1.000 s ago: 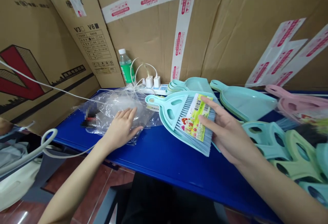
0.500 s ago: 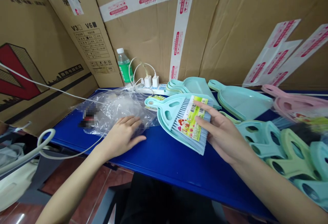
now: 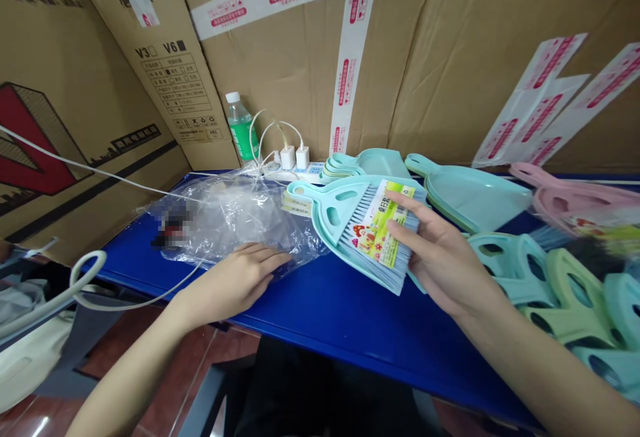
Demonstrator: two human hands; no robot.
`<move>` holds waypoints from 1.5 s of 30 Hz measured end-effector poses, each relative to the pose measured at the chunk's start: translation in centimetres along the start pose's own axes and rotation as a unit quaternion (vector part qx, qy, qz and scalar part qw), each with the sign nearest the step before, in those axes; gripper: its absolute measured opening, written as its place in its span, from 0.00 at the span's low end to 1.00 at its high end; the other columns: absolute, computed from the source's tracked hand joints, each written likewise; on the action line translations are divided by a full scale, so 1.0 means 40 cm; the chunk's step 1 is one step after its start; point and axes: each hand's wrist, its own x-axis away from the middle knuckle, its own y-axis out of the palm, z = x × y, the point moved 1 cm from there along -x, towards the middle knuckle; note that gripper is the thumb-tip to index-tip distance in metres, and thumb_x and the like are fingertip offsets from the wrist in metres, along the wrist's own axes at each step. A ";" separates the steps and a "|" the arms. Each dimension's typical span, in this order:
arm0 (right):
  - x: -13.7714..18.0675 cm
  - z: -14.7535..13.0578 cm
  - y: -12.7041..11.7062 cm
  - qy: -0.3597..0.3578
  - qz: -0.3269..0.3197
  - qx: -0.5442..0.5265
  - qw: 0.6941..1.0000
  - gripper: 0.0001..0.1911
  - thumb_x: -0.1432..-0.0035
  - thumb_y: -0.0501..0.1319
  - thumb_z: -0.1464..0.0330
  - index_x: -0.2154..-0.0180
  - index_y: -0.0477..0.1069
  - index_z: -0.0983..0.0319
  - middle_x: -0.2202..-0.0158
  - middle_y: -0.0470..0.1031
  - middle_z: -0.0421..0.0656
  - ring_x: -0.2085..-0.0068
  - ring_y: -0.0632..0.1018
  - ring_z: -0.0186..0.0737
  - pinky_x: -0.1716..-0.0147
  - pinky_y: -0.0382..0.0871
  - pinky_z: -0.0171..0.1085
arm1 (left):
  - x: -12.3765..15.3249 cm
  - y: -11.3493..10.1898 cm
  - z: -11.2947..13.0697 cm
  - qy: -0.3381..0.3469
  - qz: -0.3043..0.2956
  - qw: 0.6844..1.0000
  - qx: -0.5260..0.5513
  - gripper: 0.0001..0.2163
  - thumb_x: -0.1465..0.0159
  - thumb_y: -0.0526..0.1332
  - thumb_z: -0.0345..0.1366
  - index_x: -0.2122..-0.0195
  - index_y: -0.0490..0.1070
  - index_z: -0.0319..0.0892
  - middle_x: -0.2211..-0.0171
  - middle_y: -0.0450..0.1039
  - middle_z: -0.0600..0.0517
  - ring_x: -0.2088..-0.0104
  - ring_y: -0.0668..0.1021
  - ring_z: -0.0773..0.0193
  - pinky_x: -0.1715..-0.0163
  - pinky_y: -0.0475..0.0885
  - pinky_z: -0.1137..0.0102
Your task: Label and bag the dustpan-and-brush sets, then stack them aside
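My right hand (image 3: 440,257) grips a light blue brush and dustpan set (image 3: 350,227) with a yellow-green label, held tilted just above the blue table (image 3: 340,317). My left hand (image 3: 240,277) lies on the near edge of a pile of clear plastic bags (image 3: 235,213), fingers together and pinching the top bag's edge. A small dark, blurred object (image 3: 173,230) lies under the plastic at the left.
Stacked light blue dustpans (image 3: 465,190) and pink ones (image 3: 575,200) lie at the back right, with teal and green brush handles (image 3: 555,283) at the right. A green bottle (image 3: 241,127), a power strip with chargers (image 3: 293,160) and tall cardboard boxes (image 3: 280,57) stand behind. White cables (image 3: 85,270) hang at the left.
My left hand has slid back toward the table's near edge over the plastic bags and its fingers have closed on the plastic. The brush and dustpan set has shifted slightly in my right hand.
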 end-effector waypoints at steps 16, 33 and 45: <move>0.006 -0.012 0.007 -0.024 0.019 0.004 1.000 0.28 0.59 0.73 0.59 0.53 0.72 0.49 0.52 0.78 0.40 0.48 0.76 0.52 0.51 0.76 0.50 | -0.102 -0.006 -0.012 -0.172 0.013 0.979 -0.107 0.21 0.31 0.52 0.49 0.52 0.70 0.35 0.57 0.76 0.40 0.55 0.78 0.50 0.57 0.74 0.60; 0.012 -0.030 0.005 -0.034 0.028 -0.003 0.999 0.28 0.58 0.72 0.58 0.52 0.71 0.48 0.54 0.79 0.39 0.50 0.78 0.52 0.54 0.77 0.49 | -0.116 -0.018 -0.019 -0.032 -0.069 0.995 0.065 0.34 0.40 0.60 0.35 0.34 0.48 0.37 0.43 0.68 0.41 0.43 0.71 0.51 0.44 0.67 0.60; 0.007 -0.029 -0.005 -0.058 0.022 0.024 0.998 0.25 0.56 0.71 0.57 0.54 0.71 0.47 0.54 0.79 0.40 0.51 0.78 0.53 0.56 0.78 0.50 | -0.257 0.007 0.028 -0.251 -0.058 0.956 -0.142 0.17 0.33 0.54 0.40 0.54 0.73 0.31 0.57 0.76 0.33 0.57 0.80 0.45 0.62 0.74 0.61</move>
